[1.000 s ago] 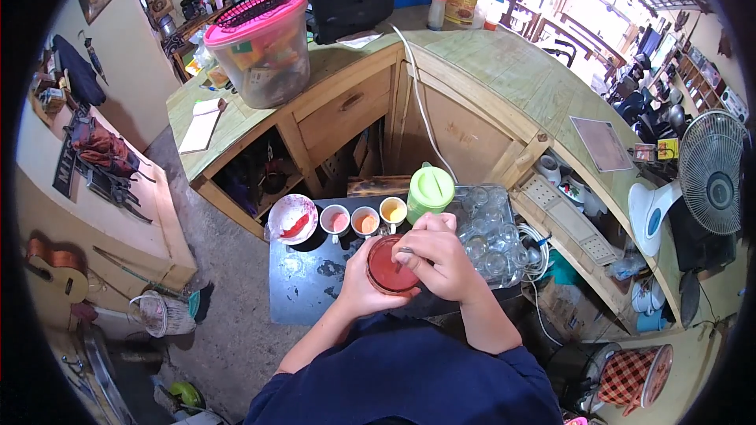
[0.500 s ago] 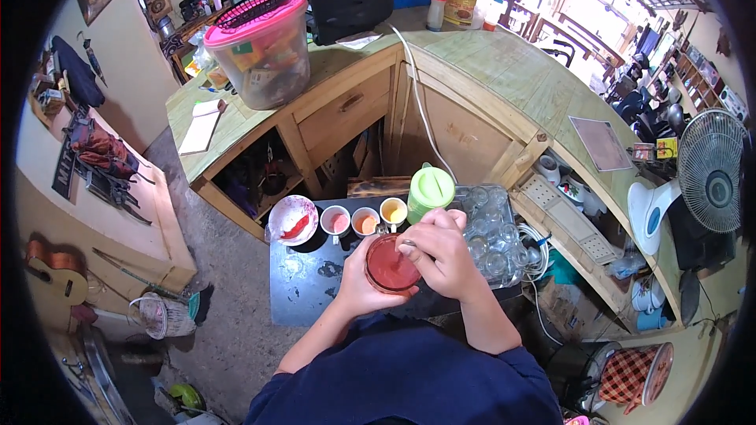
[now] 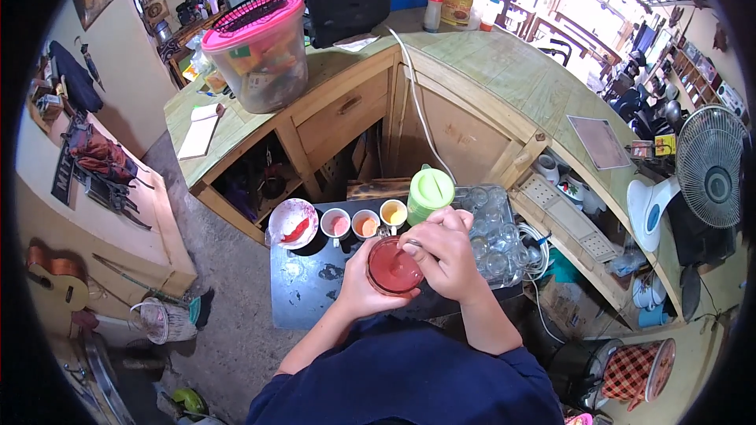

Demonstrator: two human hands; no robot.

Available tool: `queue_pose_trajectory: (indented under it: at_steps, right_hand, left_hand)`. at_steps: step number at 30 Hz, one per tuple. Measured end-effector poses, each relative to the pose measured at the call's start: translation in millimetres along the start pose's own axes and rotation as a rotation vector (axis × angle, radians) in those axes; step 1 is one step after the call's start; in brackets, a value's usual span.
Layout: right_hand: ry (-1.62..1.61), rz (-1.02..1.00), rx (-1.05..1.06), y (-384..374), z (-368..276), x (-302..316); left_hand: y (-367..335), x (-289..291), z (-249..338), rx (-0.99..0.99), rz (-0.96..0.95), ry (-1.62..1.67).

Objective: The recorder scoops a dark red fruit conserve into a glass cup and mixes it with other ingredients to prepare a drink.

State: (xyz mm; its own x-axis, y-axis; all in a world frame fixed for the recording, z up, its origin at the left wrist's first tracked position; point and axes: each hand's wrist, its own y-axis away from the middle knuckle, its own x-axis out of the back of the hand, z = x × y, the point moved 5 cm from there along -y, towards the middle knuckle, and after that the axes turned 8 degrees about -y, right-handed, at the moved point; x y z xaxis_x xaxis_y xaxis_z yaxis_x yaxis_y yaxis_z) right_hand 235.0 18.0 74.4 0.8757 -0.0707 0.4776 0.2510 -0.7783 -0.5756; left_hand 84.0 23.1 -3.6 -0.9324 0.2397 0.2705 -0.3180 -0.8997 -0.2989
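Observation:
My left hand (image 3: 358, 286) is wrapped round the side of a clear glass bowl (image 3: 392, 269) holding a smooth red mixture. Pinched in my right hand (image 3: 446, 258) is the metal handle of what looks like a spoon (image 3: 413, 245); its lower end is in the bowl. Beyond the bowl stand three small cups in a row: one with pink contents (image 3: 337, 224), one with orange (image 3: 365, 224), one with yellow (image 3: 393, 212). A white bowl (image 3: 282, 212) with red stains and a red piece inside sits at the left. Behind my right hand is a green lidded container (image 3: 431, 188).
All this is over a low dark table (image 3: 305, 296). A tray (image 3: 504, 277) of upturned-looking clear glasses lies to the right. A wooden counter (image 3: 480, 55) curves around the far side, bearing a pink-lidded tub (image 3: 268, 71) and a white fan (image 3: 655, 208). A white cable (image 3: 417, 102) hangs down.
The spoon and my right hand have shifted slightly within the bowl, and the mixture's surface looks different. My left hand keeps its hold on the bowl.

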Motion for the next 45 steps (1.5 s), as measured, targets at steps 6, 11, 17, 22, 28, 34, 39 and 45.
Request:
queue_pose_trajectory:
  at_steps: [6,11,17,22,28,34,39,45]
  right_hand:
    - [-0.139,-0.084,-0.036,0,2,-5]
    - [0.057,-0.025,0.027,-1,1,-6]
    - [0.045,0.055,0.021,-2,-2,0]
    - [-0.033,-0.045,-0.008,-1,1,-3]
    - [0.046,-0.011,0.027,3,3,-3]
    - [-0.021,-0.023,0.004,2,-2,1]
    - [0.024,-0.093,-0.069,4,6,-5]
    - [0.118,0.027,0.08,1,-3,0]
  left_hand:
    - [0,-1,-1,0.011,-0.005,0.038]
    - [-1,1,-1,-0.018,0.011,0.02]
    - [-1,-2,-1,-0.011,-0.006,0.012]
    - [-3,-3,-2,0.002,-0.013,-0.011]
    - [1,-4,-6,-0.008,0.016,0.002]
    - [0,-6,-5,-0.002,0.002,-0.022]
    - [1,-5,-7,0.013,-0.003,-0.016]
    - [0,-4,-10,0.0,0.008,-0.007]
